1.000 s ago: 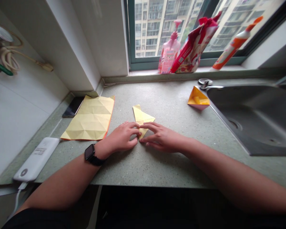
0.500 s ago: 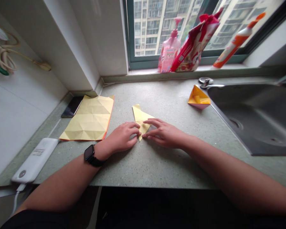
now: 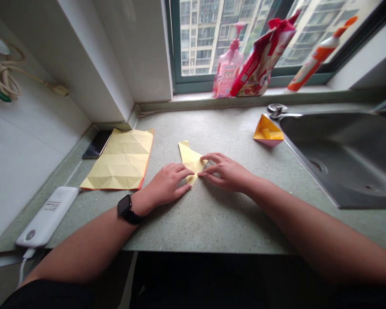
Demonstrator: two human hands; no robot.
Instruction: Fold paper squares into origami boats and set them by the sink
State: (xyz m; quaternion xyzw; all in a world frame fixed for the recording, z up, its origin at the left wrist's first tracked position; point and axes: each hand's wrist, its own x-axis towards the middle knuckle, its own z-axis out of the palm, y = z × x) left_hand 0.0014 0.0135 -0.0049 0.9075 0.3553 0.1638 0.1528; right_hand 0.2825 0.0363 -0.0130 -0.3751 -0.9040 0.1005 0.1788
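A small piece of folded yellow paper [image 3: 190, 155] lies on the counter in front of me, one narrow point facing away and the other towards me. My left hand [image 3: 167, 183] has its index finger pressed on the paper's middle and its thumb at the near tip, gripping that end. At the right edge, my right hand [image 3: 229, 171] holds the paper with its fingers curved, fingertips on the right corner and the lower fold. The fingers cover parts of the creases.
Left of my hands lies a stack of creased yellow sheets [image 3: 122, 159] with orange undersides, partly over a phone [image 3: 96, 143]. A white power bank [image 3: 48, 216] is nearer. An orange folded paper box [image 3: 267, 132] stands beside the steel sink [image 3: 344, 159]. Bottles and a bag line the windowsill.
My left index finger has slid right across the paper. My right fingertips have shifted slightly right and away from me. The paper's far point has stayed in place.
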